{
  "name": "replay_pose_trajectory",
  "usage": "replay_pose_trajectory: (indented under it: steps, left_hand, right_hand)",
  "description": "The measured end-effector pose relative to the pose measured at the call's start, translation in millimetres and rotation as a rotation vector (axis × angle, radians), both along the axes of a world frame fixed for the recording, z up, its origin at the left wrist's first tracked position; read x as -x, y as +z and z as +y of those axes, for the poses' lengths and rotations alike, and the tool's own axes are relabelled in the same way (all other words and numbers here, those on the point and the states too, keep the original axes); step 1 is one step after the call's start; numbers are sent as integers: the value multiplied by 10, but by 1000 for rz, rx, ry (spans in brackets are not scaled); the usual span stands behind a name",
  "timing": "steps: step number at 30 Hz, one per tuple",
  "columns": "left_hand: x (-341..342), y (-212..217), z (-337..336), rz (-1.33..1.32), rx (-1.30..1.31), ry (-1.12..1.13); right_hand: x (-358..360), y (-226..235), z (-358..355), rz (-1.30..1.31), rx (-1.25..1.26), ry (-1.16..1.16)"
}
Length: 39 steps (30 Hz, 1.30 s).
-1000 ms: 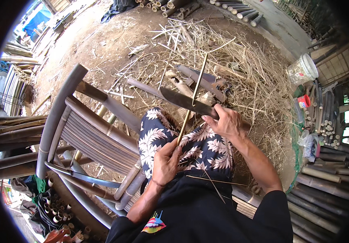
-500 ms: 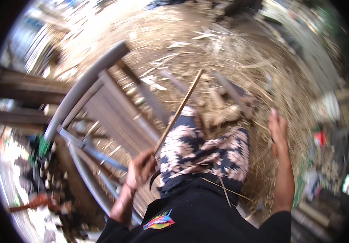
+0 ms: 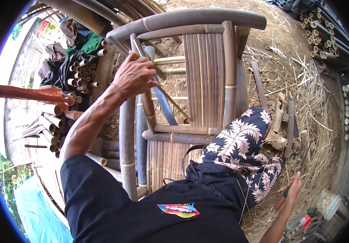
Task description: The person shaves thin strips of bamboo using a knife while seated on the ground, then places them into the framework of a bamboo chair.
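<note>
A bamboo chair [image 3: 230, 81] lies before me, its back made of upright slats [image 3: 204, 77] with a gap at the left. My left hand [image 3: 136, 75] is closed at the upper left post of the back. It grips a thin bamboo strip [image 3: 171, 99] that slants down across the gap, its lower end near the bottom rail [image 3: 190, 129]. Low on the right, my right hand [image 3: 294, 187] is closed on the dark handle of what looks like a knife [image 3: 286, 191]. Its thin blade appears to point away over the straw.
Bundled bamboo poles [image 3: 49, 125] lie at the left, beside dark and green cloths [image 3: 89, 42]. More cut poles [image 3: 320, 38] are stacked at the far right. Bamboo shavings [image 3: 316, 117] cover the ground. A white bucket [image 3: 327, 204] stands at the lower right, and bamboo pieces [image 3: 290, 125] lie beyond my knees.
My view has turned left toward the chair. My left hand has carried the strip from my lap up to the chair back. My right hand stays out to the right.
</note>
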<state>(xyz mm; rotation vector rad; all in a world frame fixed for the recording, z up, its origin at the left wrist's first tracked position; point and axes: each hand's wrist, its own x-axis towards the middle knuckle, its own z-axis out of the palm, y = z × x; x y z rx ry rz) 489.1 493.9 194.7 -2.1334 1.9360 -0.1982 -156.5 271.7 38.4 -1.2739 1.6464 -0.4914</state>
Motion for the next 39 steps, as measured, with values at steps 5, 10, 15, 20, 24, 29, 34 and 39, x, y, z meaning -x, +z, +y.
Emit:
replay_pose_trajectory:
  steps: [5,10,15,20,24,29,34,39]
  left_hand:
    - [3,-149,-118,20,-88,-95]
    - [-29,-212,-277,81,-86,-184]
    - [-315,-485,-456,127,-63,-277]
    - [-291,-839,-663,124,-263,-231]
    - [-447,-977,-597,236,-29,-238]
    - [-330,-975,-688,18,927,461]
    - [-374,-1512,-641,347,772,927]
    - [-231,-1208,-769,505,720,1178]
  right_hand:
    - [-44,31,-91,29,18,-22]
    - [-113,-9,-148,52,-30,-2]
    - [-291,-17,-193,14,-55,48]
    - [-635,38,-195,-7,-56,73]
    - [-661,24,-228,-86,-55,141]
    - [-505,-86,-215,-111,-106,88]
    - [-785,48,-222,-118,-152,26]
    - [-748,36,-156,-153,-159,-19]
